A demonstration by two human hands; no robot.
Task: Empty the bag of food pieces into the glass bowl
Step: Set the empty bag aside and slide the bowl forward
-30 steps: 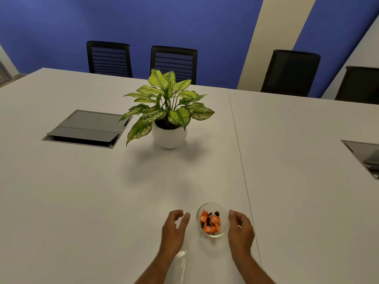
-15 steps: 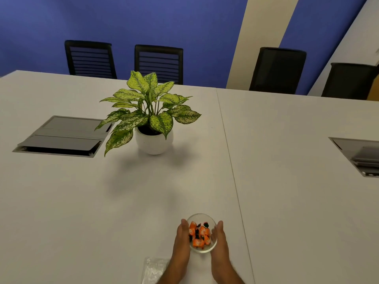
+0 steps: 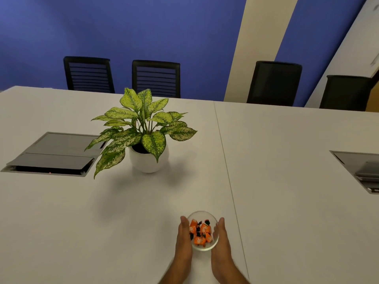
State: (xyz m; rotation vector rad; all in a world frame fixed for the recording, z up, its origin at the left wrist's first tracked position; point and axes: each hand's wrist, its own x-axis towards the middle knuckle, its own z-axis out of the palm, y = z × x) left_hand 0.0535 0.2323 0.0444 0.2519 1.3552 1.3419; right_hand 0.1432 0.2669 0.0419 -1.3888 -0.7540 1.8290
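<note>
Glass bowl [image 3: 202, 230] between both hands

Orange-black food pieces [image 3: 201, 232]; green-speckled plant [image 3: 143, 128]; blue wall [image 3: 123, 33].

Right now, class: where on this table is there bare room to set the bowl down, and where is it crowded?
Bare: the table between the left hand and the floor-box lid; also right of the seam, up to the second lid. Crowded: around the potted plant, and at the glass bowl, cupped by the right hand too.
</note>
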